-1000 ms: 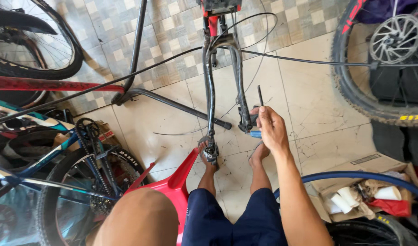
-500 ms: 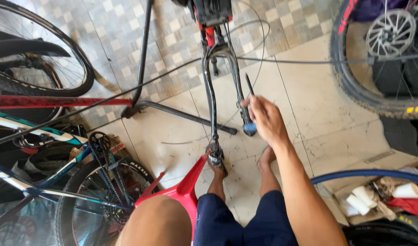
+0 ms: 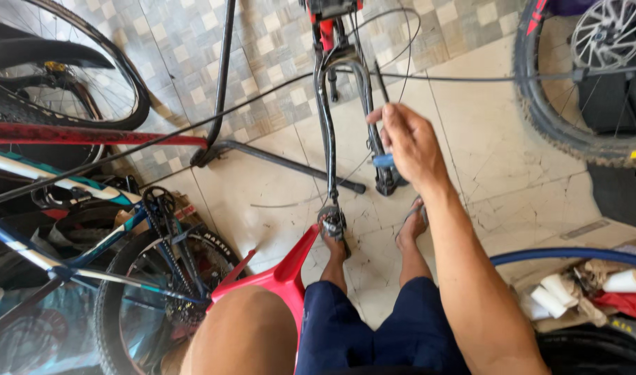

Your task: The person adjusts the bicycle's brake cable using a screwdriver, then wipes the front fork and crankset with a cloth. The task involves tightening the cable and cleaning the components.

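My right hand (image 3: 409, 144) grips a screwdriver (image 3: 383, 160) with a blue handle. Its dark shaft points up along the right leg of a black bicycle fork (image 3: 325, 139). The fork hangs from a red frame part at the top, with its lower ends near my bare feet (image 3: 413, 226) on the tiled floor. A thin cable (image 3: 193, 132) runs across the scene behind the fork. My left hand is out of view; only my bare knee (image 3: 241, 333) and blue shorts show at the bottom.
I sit on a red plastic stool (image 3: 284, 276). A black repair stand (image 3: 222, 104) rises left of the fork. A bicycle with chain and tyre (image 3: 166, 236) crowds the left. Wheels lie at top left (image 3: 123, 76) and top right (image 3: 540, 104). A cardboard box of white rolls (image 3: 581, 295) is at right.
My right hand has moved up a little along the right fork leg with the screwdriver. The view has shifted slightly.
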